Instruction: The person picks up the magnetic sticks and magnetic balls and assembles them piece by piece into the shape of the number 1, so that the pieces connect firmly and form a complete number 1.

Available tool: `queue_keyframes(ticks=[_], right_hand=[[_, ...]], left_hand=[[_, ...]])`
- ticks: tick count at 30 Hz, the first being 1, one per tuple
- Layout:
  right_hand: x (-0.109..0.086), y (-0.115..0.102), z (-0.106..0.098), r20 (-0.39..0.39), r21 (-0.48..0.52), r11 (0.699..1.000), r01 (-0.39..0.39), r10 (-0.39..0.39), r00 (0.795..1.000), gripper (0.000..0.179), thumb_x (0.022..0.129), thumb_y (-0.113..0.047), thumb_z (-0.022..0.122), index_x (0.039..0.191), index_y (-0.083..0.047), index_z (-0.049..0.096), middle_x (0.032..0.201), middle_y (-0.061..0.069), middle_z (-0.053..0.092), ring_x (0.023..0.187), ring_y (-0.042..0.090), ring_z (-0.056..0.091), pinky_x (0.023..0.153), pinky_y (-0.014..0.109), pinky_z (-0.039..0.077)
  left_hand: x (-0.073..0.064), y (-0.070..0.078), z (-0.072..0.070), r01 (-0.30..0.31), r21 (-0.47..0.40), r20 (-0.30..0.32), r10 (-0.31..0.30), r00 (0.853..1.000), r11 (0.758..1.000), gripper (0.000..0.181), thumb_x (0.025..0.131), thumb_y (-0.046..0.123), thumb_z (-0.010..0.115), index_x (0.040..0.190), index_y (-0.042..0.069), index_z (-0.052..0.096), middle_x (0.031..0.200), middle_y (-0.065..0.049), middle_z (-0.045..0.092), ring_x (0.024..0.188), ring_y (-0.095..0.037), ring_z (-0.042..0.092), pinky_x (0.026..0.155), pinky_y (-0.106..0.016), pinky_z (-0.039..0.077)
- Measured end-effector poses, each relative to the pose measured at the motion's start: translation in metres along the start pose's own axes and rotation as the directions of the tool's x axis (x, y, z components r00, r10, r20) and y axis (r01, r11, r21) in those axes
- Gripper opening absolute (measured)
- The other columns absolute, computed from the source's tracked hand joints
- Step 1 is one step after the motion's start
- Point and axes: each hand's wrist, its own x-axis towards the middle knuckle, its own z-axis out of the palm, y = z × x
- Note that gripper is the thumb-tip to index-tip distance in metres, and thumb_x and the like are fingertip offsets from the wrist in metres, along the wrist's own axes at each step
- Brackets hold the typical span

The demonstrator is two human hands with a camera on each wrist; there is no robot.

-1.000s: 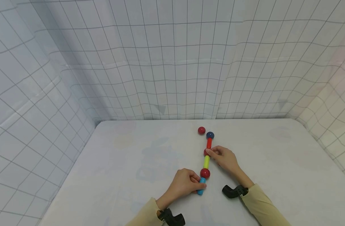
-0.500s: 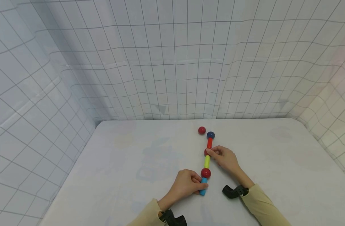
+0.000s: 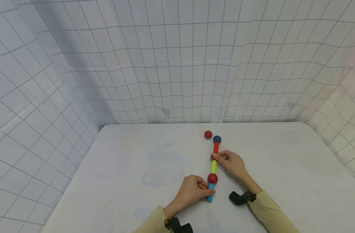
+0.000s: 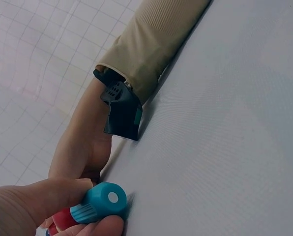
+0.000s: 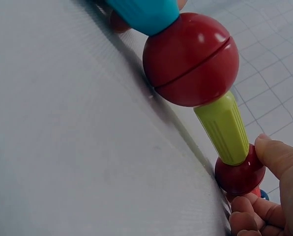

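Note:
A chain of coloured balls and short rods lies on the white table. From the far end it runs dark blue ball [image 3: 217, 139], red rod [image 3: 216, 147], red ball [image 5: 239, 172], yellow-green rod [image 5: 224, 129], larger red ball [image 5: 191, 60] and blue rod [image 4: 98, 202]. My left hand [image 3: 191, 190] pinches the blue rod at the near end between thumb and fingers. Farther up, my right hand [image 3: 231, 163] grips the middle red ball with thumb and fingertips, partly covering it. The blue rod's free end shows a pale round spot in the left wrist view.
A loose red ball [image 3: 208, 134] sits just left of the dark blue ball. White grid-patterned curtains [image 3: 177, 64] stand behind and beside the table [image 3: 122, 181]. Each wrist wears a black camera mount [image 3: 238, 198].
My left hand and the near end of the chain have shifted slightly to the right. My right hand keeps its grip on the middle red ball.

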Motion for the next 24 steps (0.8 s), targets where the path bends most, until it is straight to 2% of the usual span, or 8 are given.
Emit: queue_keyframes(ticks=[24], right_hand=[[0.0001, -0.0002, 0.0005, -0.002, 0.01, 1.0, 0.01, -0.01, 1.0, 0.045, 0.088, -0.052, 0.061, 0.097, -0.008, 0.067, 0.066, -0.001, 0.051, 0.062, 0.016, 0.046, 0.053, 0.027, 0.032]], left_hand=[[-0.0008, -0.0025, 0.0039, -0.041, 0.01, -0.025, 0.041, 0.999, 0.999, 0.019, 0.076, 0.02, 0.081, 0.076, 0.006, 0.068, 0.058, 0.007, 0.062, 0.046, -0.008, 0.06, 0.046, -0.023, 0.049]])
